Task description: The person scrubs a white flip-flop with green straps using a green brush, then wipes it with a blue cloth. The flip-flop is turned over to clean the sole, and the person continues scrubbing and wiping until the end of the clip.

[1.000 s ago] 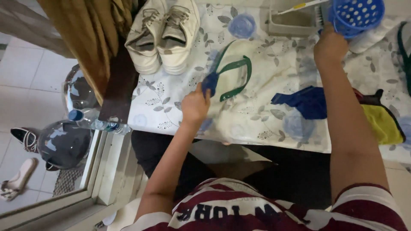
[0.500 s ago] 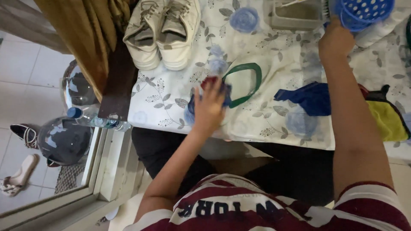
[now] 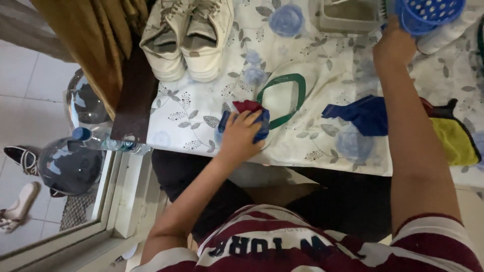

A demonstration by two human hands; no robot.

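view: head camera, looking straight down over the person's chest to a table edge
left hand [image 3: 241, 135]: lay palm-down, fingers curled over a bunched blue-and-red cloth [image 3: 246, 117]; pressed it onto the heel end of the flip-flop, so a wiping grip rather than a lift, as I judge it
flip-flop [image 3: 282, 98]: white sole, green strap, lay flat on the table cover just ahead of the left hand; strap side up, so the upper face was open to the cloth
right hand [image 3: 394, 46]: arm stretched to the far side, fingers closed at the lower rim of a blue perforated basket [image 3: 428, 14]; exact grip hidden by the back of the hand, cannot tell how tight
basket placement: at the far edge, touching a grey tray [image 3: 348, 15]; partly cut off by the frame
table cover [image 3: 201, 116]: white with blue flowers, spread under everything, likely to keep the tabletop clean
white sneakers [image 3: 189, 38]: pair side by side, toes toward the person, far left, well apart from the flip-flop
spare cloths: blue cloth [image 3: 365, 115] by the right forearm; yellow cloth [image 3: 454, 141] beyond it, near right edge
floor left: plastic bottle [image 3: 108, 142] beside the table, dark helmet [image 3: 68, 166] below
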